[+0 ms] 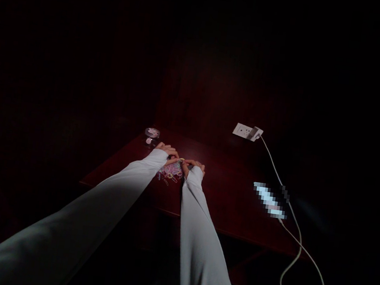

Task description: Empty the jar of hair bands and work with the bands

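Note:
Over a dark red table [127, 162], my left hand [169, 151] and my right hand [194, 165] meet with fingertips pinched. Between them is a small pale yellow elastic band [181, 159], with both hands closed on it; the exact grip is too small to make out. Just below the fingers lies a loose pile of small elastic bands [171, 172] in pink, purple, white and yellow. A round clear container [152, 133] with pinkish contents sits beyond my left hand, near the table's left edge.
At the right of the table lies a lit, pixelated phone [269, 200]. Its white cable [299, 227] loops past the table edge and up to a charger [255, 133] in a wall socket [241, 130]. The surroundings are very dark.

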The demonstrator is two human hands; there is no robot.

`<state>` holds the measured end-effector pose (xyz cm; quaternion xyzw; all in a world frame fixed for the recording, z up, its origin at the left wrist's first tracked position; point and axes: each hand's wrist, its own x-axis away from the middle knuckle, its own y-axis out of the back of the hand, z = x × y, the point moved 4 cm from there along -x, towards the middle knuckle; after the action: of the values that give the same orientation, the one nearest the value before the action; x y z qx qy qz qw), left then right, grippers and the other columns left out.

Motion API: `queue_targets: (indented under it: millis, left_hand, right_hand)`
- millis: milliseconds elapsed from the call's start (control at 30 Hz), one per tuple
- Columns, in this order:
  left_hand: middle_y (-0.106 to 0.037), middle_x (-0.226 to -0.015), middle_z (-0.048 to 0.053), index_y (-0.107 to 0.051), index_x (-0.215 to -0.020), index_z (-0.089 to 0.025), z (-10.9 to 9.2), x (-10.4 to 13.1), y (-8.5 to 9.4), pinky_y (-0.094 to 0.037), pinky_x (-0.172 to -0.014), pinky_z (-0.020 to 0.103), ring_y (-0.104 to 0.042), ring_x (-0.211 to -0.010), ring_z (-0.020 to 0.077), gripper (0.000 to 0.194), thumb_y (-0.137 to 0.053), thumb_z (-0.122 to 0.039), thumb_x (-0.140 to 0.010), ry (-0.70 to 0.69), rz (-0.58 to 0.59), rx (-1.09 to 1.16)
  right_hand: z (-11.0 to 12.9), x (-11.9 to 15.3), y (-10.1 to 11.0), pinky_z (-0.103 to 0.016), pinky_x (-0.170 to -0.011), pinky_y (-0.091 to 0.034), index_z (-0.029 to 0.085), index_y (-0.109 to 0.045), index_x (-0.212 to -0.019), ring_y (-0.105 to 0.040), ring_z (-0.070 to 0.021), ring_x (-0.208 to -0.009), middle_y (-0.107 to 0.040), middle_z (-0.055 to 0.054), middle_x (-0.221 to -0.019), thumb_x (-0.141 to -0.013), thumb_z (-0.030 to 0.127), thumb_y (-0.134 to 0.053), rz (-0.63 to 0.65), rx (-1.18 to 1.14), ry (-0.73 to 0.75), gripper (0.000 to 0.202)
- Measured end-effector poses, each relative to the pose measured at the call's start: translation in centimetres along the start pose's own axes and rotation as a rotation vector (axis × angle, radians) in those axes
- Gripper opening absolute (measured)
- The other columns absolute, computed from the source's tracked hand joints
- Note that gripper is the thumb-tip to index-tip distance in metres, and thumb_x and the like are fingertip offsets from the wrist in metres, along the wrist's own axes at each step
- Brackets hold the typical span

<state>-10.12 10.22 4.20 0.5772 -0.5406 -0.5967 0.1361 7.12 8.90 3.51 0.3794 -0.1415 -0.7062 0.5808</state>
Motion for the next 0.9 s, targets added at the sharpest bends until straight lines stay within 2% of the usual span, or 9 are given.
queue_targets:
  millis: [200, 400, 700, 900]
  left_hand:
    - [-0.075, -0.090, 0.001, -0.075, -0.087, -0.025, -0.34, 0.08, 0.34, -0.028, -0.085, 0.037, -0.059, -0.088, 0.0188, 0.017, -0.062, -0.035, -0.091, 0.015, 0.006, -0.010]
    - [-0.075, -0.085, 0.000, -0.075, -0.085, -0.025, -0.31, 0.04, 0.50, -0.028, -0.085, 0.037, -0.059, -0.087, 0.0191, 0.015, -0.063, -0.033, -0.090, 0.021, -0.012, -0.035]
    - [-0.075, -0.086, 0.001, -0.074, -0.085, -0.024, -0.38, 0.15, 0.57, -0.030, -0.085, 0.037, -0.061, -0.088, 0.0191, 0.018, -0.062, -0.036, -0.091, 0.028, -0.040, -0.008]
    - [-0.074, -0.082, 0.000, -0.073, -0.083, -0.024, -0.16, 0.15, 0.71, -0.030, -0.085, 0.037, -0.061, -0.085, 0.0188, 0.018, -0.060, -0.033, -0.090, 0.035, -0.049, 0.011]
  right_hand:
    - [-0.59, -0.36, -0.58, -0.039, -0.099, -0.031, 0.029, -0.078, -0.088, -0.049, -0.0271, -0.110, -0.075, -0.003, -0.098, -0.085, 0.041, -0.061, 0.009, 0.005, 0.023, 0.021]
    - [0.10, 0.13, -0.10, -0.037, -0.099, -0.031, 0.028, -0.078, -0.087, -0.050, -0.0261, -0.111, -0.075, -0.002, -0.099, -0.084, 0.041, -0.062, 0.003, 0.000, 0.024, 0.020]
    - [-0.61, -0.44, -0.35, -0.037, -0.098, -0.033, 0.028, -0.078, -0.085, -0.052, -0.0262, -0.113, -0.075, -0.003, -0.100, -0.083, 0.042, -0.063, -0.023, -0.028, 0.017, 0.021]
    - [-0.64, -0.26, 0.27, -0.038, -0.097, -0.035, 0.028, -0.079, -0.087, -0.054, -0.0266, -0.110, -0.075, -0.003, -0.096, -0.083, 0.036, -0.062, -0.092, -0.084, -0.113, 0.019]
